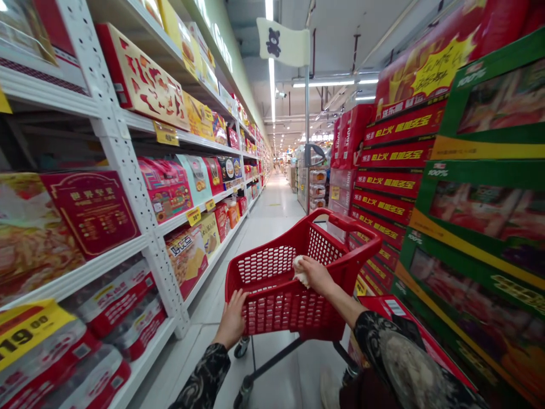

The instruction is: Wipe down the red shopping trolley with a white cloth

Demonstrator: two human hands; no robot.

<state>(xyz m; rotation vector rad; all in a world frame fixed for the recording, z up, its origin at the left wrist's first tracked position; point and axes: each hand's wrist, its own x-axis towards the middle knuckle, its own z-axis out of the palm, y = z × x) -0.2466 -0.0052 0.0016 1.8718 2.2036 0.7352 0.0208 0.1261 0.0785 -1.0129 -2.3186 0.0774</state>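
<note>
Closest to you, your patterned sleeves reach in from the bottom edge. Your left hand lies on the near left corner of the red cart, its grip loose, fingers over the rim rather than clasped round it. Your right hand has its grip closed on a white wad at the near rim; whether the wad presses the rim or sits just inside it is hard to tell from here. The step in hand looks to be working the wad over the cart while your left hand steadies it. A further stroke would call for that left hand to hold firm, as the cart stands on wheels.

Under it runs a pale, glossy floor. On your left, a white shelf carries boxes and packs with yellow price tags; on your right, green boxes and red boxes stand stacked. Beyond the cart rises a pole with a bear flag, and the aisle runs away under strip lights
</note>
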